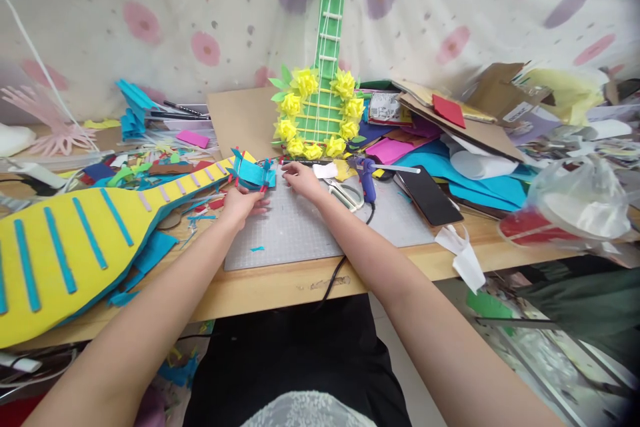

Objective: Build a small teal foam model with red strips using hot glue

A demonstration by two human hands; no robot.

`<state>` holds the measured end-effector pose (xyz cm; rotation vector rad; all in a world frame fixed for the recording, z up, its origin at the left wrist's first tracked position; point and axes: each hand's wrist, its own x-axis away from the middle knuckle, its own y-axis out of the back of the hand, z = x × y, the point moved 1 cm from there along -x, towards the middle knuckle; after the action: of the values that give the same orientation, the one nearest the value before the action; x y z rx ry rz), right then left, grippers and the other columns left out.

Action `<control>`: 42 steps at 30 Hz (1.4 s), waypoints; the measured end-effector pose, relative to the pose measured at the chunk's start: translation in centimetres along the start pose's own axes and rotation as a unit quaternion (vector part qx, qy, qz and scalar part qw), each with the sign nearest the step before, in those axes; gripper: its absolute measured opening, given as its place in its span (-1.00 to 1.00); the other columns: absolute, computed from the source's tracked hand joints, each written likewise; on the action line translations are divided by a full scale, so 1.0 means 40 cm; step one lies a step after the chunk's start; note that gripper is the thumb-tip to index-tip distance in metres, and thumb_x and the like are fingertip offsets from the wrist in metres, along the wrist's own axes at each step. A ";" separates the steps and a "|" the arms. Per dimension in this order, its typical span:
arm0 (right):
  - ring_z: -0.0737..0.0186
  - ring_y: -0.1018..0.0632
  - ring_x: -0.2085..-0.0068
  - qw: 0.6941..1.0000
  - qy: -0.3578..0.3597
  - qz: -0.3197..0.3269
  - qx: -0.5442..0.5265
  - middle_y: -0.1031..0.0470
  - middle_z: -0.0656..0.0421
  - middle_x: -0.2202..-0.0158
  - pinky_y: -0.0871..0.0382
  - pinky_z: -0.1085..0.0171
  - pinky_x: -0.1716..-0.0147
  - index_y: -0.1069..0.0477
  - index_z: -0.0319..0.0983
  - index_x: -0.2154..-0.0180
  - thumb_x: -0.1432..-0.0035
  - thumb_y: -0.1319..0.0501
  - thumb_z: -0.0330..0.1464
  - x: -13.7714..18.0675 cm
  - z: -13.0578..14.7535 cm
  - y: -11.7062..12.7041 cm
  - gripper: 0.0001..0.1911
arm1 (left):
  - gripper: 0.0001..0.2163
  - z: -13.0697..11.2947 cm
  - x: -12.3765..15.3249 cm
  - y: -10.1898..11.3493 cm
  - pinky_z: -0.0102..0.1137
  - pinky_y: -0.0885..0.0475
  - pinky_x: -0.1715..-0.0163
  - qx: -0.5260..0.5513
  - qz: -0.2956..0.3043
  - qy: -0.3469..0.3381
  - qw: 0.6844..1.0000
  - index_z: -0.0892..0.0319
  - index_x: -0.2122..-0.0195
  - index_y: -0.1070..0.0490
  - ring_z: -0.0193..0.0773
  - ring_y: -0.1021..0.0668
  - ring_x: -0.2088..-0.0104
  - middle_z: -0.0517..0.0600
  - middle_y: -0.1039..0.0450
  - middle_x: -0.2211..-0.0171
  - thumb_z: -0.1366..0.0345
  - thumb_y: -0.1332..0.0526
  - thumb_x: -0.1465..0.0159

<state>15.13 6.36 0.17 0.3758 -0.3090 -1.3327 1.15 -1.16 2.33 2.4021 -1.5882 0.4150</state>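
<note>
A yellow paper guitar (pixel 93 233) with blue strips lies along the left of the table. Its blue headstock (pixel 251 173) has red pegs and rests over the grey cutting mat (pixel 285 240). My left hand (pixel 243 205) grips this headstock from the near side, thumb at its left edge and fingers around its right pegs. Just right of the headstock, my right hand (pixel 301 180) hovers over the mat with loosely bent fingers apart and nothing visible in them. A small blue paper scrap (pixel 257 249) lies on the mat below the hands.
A green guitar (pixel 325 103) with yellow paper flowers stands against the curtain. Scissors (pixel 345 193), a blue hot glue gun (pixel 367 180) and a phone (pixel 430 195) lie to the right. Paper piles (pixel 480 167) and a bagged red-white tub (pixel 550 220) sit farther right.
</note>
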 end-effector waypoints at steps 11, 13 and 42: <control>0.43 -0.45 0.50 1.000 -0.012 0.008 -0.021 -0.47 0.19 0.34 -0.37 0.42 0.53 -0.37 -0.25 0.25 -0.07 -0.17 -0.41 -0.041 0.035 -0.053 -0.85 | -0.68 0.009 -0.039 0.076 -0.30 -0.44 0.34 -0.315 -0.088 -0.162 0.931 0.09 0.35 -0.04 -0.21 -0.55 0.35 -0.07 -0.37 0.40 0.27 -0.24 0.00; 0.45 -0.41 0.54 0.998 -0.028 0.015 -0.048 -0.44 0.21 0.38 -0.31 0.45 0.61 -0.35 -0.25 0.25 -0.03 -0.19 -0.44 -0.038 0.041 -0.059 -0.83 | -0.66 0.017 -0.046 0.088 -0.25 -0.42 0.22 -0.363 -0.115 -0.211 0.900 0.09 0.29 -0.05 -0.17 -0.53 0.23 -0.05 -0.38 0.32 0.29 -0.23 0.01; 0.37 -0.52 0.35 0.998 -0.044 -0.035 0.004 -0.53 0.20 0.32 -0.39 0.39 0.30 -0.45 -0.24 0.15 -0.01 -0.17 -0.45 -0.027 0.008 -0.085 -0.70 | 0.09 0.057 -0.097 0.073 -0.14 -0.28 -0.07 -0.292 -0.078 -0.376 0.876 0.13 -0.23 0.12 0.01 -0.38 -0.07 0.26 -0.15 -0.15 0.16 -0.48 0.30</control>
<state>11.78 6.74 -1.04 0.3374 -0.3769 -1.4201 -2.75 0.26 -1.10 2.2427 -1.4271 -1.0108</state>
